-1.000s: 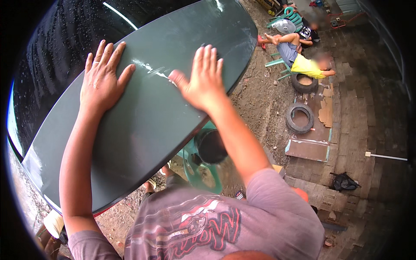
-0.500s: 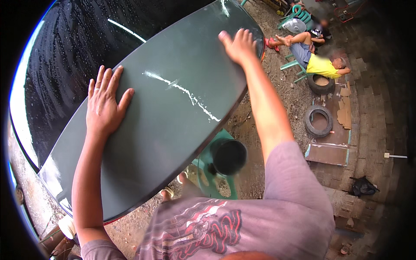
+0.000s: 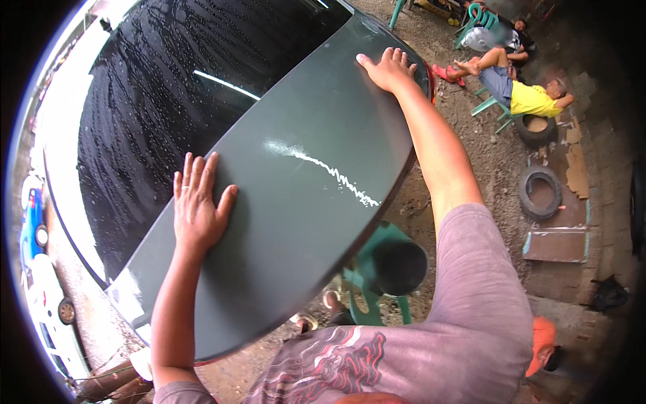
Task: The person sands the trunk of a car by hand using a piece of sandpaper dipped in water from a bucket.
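Observation:
A dark grey-green car trunk lid (image 3: 282, 222) spreads out below me, with a bright wavy streak of reflected light across its middle. My left hand (image 3: 200, 205) lies flat on the lid's left part, fingers apart and pointing toward the rear window (image 3: 182, 101), a ring on one finger. Far to the right, my right hand (image 3: 390, 69) rests on the lid near its right end, thumb and fingers spread. Neither hand holds anything. Water drops and runs cover the dark glass beside the lid.
A green plastic chair (image 3: 367, 303) with a black bucket (image 3: 400, 267) stands by the car's near edge. To the right, a person in a yellow shirt (image 3: 531, 99) reclines near tires (image 3: 540, 193). Another person in orange (image 3: 542, 345) is at lower right. Parked cars (image 3: 57, 316) show at left.
The whole view has shifted, so the car and both hands appear further right and lower. Both hands stay spread on the lid. The person in orange and the parked cars have come into view.

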Tool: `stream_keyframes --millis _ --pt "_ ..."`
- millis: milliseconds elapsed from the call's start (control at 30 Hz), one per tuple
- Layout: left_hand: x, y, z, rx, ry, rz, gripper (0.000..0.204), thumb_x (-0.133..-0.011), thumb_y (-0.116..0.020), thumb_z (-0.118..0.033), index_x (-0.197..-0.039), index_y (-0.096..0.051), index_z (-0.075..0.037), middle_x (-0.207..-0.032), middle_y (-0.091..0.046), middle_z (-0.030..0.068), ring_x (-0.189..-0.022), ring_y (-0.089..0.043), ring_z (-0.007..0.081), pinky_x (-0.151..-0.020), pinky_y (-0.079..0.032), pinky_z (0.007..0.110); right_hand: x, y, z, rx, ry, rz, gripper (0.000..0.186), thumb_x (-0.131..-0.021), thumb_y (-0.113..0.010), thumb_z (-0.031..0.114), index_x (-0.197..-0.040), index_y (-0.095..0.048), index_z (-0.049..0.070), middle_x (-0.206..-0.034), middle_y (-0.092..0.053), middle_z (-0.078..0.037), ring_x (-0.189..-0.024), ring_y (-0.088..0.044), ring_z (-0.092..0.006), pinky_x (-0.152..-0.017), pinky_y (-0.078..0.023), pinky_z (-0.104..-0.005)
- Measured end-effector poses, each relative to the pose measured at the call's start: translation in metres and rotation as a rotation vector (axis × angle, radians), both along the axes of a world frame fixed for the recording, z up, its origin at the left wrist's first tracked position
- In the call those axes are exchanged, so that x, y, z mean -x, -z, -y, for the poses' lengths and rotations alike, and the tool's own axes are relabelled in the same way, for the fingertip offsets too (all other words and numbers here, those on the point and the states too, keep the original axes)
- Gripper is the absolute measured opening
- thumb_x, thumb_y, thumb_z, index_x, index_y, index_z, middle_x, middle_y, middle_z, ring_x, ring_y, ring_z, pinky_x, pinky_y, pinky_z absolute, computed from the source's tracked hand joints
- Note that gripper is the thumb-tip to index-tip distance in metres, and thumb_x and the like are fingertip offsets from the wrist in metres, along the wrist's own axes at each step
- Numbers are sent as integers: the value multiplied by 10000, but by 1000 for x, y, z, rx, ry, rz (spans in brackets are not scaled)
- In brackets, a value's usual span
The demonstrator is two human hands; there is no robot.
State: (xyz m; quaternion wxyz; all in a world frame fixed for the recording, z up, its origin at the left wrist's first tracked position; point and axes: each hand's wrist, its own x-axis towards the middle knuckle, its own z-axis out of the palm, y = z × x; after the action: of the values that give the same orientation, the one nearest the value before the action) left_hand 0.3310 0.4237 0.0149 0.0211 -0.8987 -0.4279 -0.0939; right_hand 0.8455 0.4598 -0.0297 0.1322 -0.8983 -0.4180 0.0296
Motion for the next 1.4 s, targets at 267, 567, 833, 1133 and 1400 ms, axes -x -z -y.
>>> stream_keyframes --millis 267,567,833,1133,1400 --pt "2 5 0 33 -26 -40 724 -1063 -514 -536 -1634 -411 -102 -1676 -388 235 -1630 -216 356 -1325 -129 521 192 10 113 -68 -603 298 1233 -957 -243 889 -1647 -136 -128 -1727 -137 -343 -1632 -78 -466 -1313 -77 -601" --pt "1 7 -2 30 -5 -41 738 -1040 -560 -504 -1627 -417 -81 -1658 -405 249 -1625 -226 372 -1321 -134 523 110 8 47 -81 -461 257 1188 -966 -259 882 -1658 -196 -81 -1748 -152 -288 -1642 -102 -417 -1307 -85 -613" --pt "-2 4 -3 44 -7 -72 746 -1055 -527 -524 -1643 -391 -86 -1672 -386 246 -1628 -216 371 -1321 -138 524 66 6 -40 -38 -346 180 1217 -952 -300 893 -1669 -143 -78 -1752 -115 -297 -1648 -67 -416 -1308 -48 -622" --pt "1 4 -2 31 -11 -67 757 -1037 -552 -526 -1635 -404 -87 -1665 -400 244 -1627 -223 371 -1324 -121 520 128 -4 25 -102 -718 227 1146 -985 -316 842 -1662 -190 -74 -1746 -154 -294 -1645 -86 -411 -1305 -86 -619" --pt "-1 6 -4 16 -2 -84 754 -1071 -463 -580 -1642 -391 -93 -1669 -398 231 -1618 -239 373 -1325 -145 512 54 13 -42 -94 -323 174 1202 -957 -276 891 -1668 -175 -74 -1757 -129 -280 -1643 -75 -429 -1308 -82 -609"
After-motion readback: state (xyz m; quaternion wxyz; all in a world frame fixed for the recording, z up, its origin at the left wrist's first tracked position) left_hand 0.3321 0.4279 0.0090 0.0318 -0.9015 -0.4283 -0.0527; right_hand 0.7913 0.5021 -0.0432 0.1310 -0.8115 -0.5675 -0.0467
